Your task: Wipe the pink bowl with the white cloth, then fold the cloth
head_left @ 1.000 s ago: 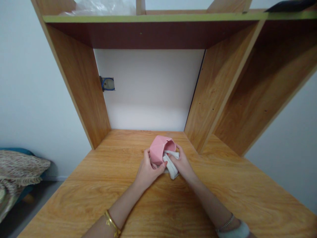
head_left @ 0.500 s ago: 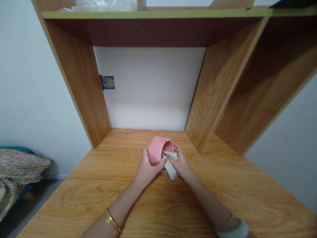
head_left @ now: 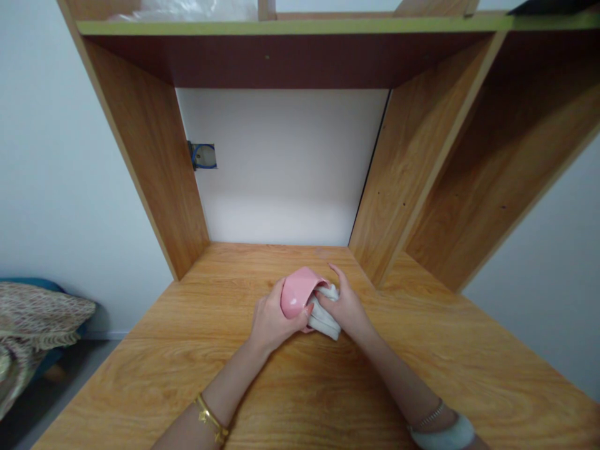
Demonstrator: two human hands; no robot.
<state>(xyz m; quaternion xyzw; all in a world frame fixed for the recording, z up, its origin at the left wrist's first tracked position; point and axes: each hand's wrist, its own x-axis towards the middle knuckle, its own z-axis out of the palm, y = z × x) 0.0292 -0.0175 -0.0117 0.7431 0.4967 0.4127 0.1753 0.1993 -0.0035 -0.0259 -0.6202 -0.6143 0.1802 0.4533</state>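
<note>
A glossy pink faceted pot [head_left: 300, 290] lies tipped on its side over the wooden desk, its opening facing right toward me. My left hand [head_left: 274, 322] wraps round its left side, thumb at the lower rim. A folded white cloth [head_left: 324, 317] is partly inside the opening and partly hanging out below it. My right hand [head_left: 345, 306] pushes the cloth against the inner rim with the thumb, while a finger stretches up past the pot's right side. The cloth's far end inside the pot is hidden.
The wooden desktop [head_left: 225, 387] spreads under both arms. Wooden side panels [head_left: 145, 150] and a shelf [head_left: 281, 59] frame a white back wall with an uncovered socket box [head_left: 204, 156]. A patterned blanket [head_left: 37, 319] lies at far left.
The pot has turned, so less of its inside shows. My right finger has lifted off the rim and points up. More of the cloth is bunched at the opening.
</note>
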